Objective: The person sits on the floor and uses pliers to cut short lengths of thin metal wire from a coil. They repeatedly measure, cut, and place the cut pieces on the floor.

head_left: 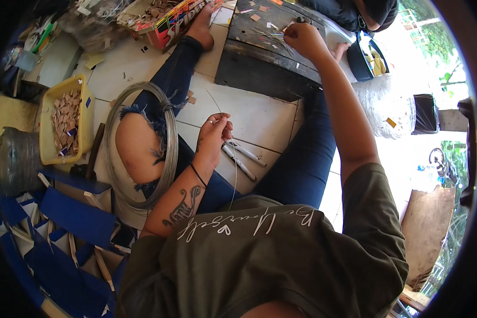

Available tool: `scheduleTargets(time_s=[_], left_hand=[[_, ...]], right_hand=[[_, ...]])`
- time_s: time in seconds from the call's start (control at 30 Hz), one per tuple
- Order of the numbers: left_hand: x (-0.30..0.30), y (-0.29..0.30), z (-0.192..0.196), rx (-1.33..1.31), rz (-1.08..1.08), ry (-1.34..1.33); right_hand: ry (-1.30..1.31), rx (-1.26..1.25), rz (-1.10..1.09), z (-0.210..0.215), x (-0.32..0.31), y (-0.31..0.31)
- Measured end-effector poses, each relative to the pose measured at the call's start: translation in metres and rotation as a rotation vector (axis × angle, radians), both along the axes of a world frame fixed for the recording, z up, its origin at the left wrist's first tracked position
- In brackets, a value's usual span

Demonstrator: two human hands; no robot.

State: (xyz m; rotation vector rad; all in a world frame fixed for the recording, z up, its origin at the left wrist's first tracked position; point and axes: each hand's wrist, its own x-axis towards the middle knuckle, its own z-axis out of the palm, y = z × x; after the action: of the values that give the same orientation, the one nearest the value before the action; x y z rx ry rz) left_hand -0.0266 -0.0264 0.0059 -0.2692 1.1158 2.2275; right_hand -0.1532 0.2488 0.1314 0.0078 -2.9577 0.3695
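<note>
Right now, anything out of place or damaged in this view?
Minor scatter: loose brown pieces lie on the floor tiles, outside the yellow basket holding similar-looking ones. Jeans are torn open at the left knee, possibly just style.

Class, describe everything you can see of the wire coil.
The wire coil is a large ring of many thin, grey, metallic-looking strands, apparently bound at its upper right. Its opening faces the camera. It rests at the person's left knee, which shows bare through it, and seems to touch the torn jeans.
</note>
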Motion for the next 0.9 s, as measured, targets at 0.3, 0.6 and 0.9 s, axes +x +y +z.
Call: scheduleTargets(time_s=[0.3,0.6,0.9], left_hand=[[-0.004,-0.004,0.006,0.024,0.085,0.014],[-0.004,-0.005,0.001,-0.006,0.114,0.034],[-0.007,-0.009,-0.007,0.018,0.118,0.027]], right_hand=[[0.430,-0.247,-0.010,-0.043,0.080,-0.039],[-0.810,0.299,0.141,-0.155,0.206,-0.138],[-0.750,-0.299,-0.003,-0.168,0.204,-0.110]])
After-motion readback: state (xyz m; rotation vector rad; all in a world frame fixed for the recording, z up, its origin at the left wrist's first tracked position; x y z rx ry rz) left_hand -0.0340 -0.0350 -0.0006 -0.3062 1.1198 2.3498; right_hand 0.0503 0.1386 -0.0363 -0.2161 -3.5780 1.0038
